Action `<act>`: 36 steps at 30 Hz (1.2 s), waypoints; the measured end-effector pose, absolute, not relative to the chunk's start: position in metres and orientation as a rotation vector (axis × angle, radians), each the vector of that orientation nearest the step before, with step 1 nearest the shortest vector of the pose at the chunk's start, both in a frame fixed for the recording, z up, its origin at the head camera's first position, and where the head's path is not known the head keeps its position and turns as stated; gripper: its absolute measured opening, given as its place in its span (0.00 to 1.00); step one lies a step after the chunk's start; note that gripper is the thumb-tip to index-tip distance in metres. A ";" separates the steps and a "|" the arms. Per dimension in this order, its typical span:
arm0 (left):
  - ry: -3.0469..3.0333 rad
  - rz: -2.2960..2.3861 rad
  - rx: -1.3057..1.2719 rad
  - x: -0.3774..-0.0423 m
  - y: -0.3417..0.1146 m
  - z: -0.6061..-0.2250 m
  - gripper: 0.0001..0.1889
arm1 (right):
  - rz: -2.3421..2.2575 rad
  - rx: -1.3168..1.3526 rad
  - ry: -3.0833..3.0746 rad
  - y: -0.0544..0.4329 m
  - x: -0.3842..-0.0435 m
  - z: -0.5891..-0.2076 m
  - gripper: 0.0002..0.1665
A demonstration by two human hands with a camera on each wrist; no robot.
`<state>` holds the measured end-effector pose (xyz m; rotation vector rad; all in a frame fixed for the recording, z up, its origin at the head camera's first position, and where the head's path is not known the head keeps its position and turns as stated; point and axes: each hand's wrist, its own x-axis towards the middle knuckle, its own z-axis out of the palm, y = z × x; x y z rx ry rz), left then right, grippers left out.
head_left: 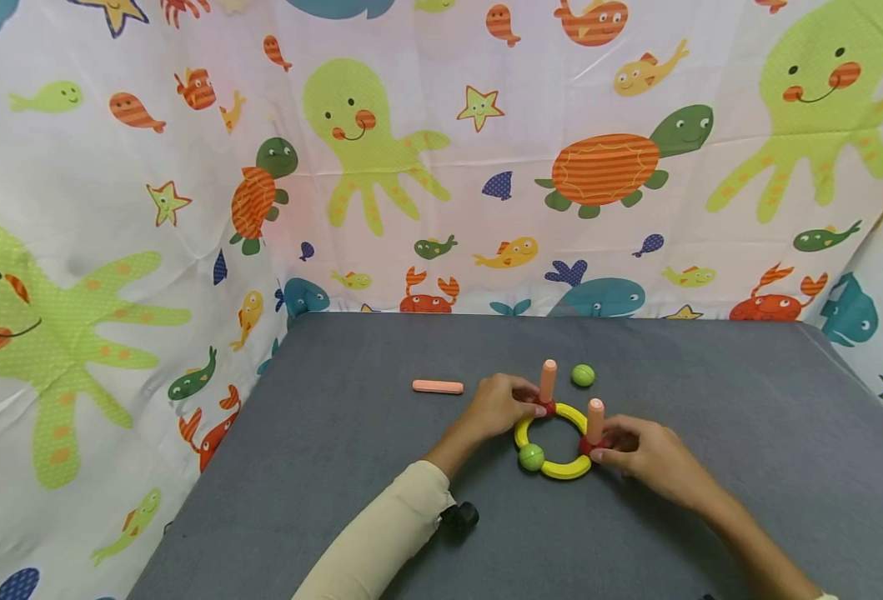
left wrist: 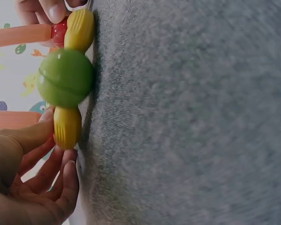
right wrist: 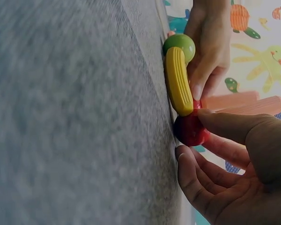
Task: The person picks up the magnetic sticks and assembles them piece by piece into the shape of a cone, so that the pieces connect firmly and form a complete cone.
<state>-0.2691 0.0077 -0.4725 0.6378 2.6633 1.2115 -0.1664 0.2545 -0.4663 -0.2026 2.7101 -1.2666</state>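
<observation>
A ring of curved yellow rods (head_left: 565,469) lies flat on the grey tabletop, joined by a green ball (head_left: 531,457) at its near left and two red balls. From each red ball a straight orange rod rises, the left one (head_left: 548,382) farther back than the right one (head_left: 595,422). My left hand (head_left: 503,404) pinches the back red ball (head_left: 549,409) between thumb and fingers. The right-hand red ball (right wrist: 192,129) is pinched by my right hand (head_left: 654,458), with the thumb on top in the right wrist view. Fingers partly cover both red balls.
Behind the left hand a loose orange rod (head_left: 438,387) lies on the grey table (head_left: 321,467). A loose green ball (head_left: 583,375) rests just beyond the ring. A curtain (head_left: 411,275) printed with sea animals hangs along the table's back and sides.
</observation>
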 end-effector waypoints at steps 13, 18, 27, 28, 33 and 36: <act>2.634 1.123 0.681 -0.274 0.018 -0.468 0.16 | -1.248 -0.233 2.669 0.242 -0.167 -0.465 0.24; 2.611 1.140 0.676 -0.274 0.022 -0.468 0.16 | -1.233 -0.247 2.637 0.239 -0.167 -0.463 0.19; 2.605 1.149 0.652 -0.272 0.023 -0.468 0.16 | -1.263 -0.293 2.614 0.233 -0.169 -0.463 0.19; 2.604 1.148 0.649 -0.272 0.023 -0.467 0.16 | -1.266 -0.290 2.608 0.233 -0.169 -0.464 0.19; 2.588 1.161 0.662 -0.270 0.017 -0.466 0.18 | -1.287 -0.265 2.583 0.234 -0.169 -0.464 0.24; 2.574 1.207 0.675 -0.267 0.010 -0.466 0.19 | -1.271 -0.266 2.594 0.235 -0.168 -0.465 0.23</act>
